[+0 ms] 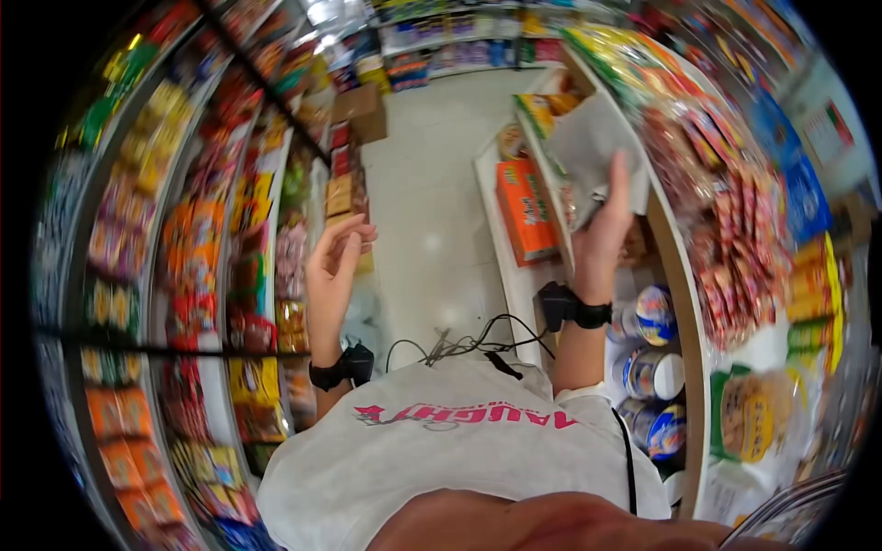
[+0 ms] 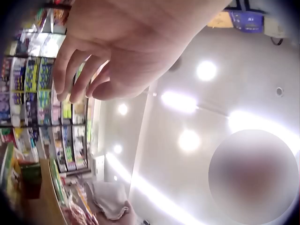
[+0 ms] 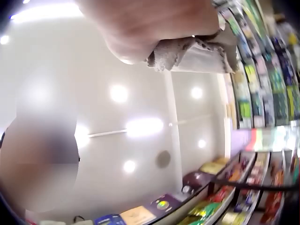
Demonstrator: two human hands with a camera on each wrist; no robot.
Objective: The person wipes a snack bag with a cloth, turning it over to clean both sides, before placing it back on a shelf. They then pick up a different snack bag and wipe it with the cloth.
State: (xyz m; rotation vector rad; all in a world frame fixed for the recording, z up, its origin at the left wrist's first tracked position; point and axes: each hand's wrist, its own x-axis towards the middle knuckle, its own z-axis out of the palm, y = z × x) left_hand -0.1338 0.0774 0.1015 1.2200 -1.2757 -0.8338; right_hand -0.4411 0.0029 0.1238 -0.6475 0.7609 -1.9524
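Note:
In the head view my right hand (image 1: 602,230) grips a grey cloth (image 1: 588,138) over the low shelf unit on the right. The cloth hangs across the shelf edge and overlaps yellow-green packs (image 1: 539,115) there. From the right wrist, the cloth (image 3: 201,56) shows a rough, crumpled edge beneath my hand (image 3: 154,23); part of it is hidden by the palm. My left hand (image 1: 335,262) hangs in the air beside the left shelves, holding nothing. Its fingers are loosely bent in the left wrist view, where the hand (image 2: 126,47) fills the top.
An orange box (image 1: 528,211) stands on the low right shelf, with several cans (image 1: 657,372) nearer me. Packaged snacks (image 1: 193,234) fill the left shelves. Black cables (image 1: 459,342) trail in front of my shirt. A cardboard box (image 1: 361,112) sits down the aisle.

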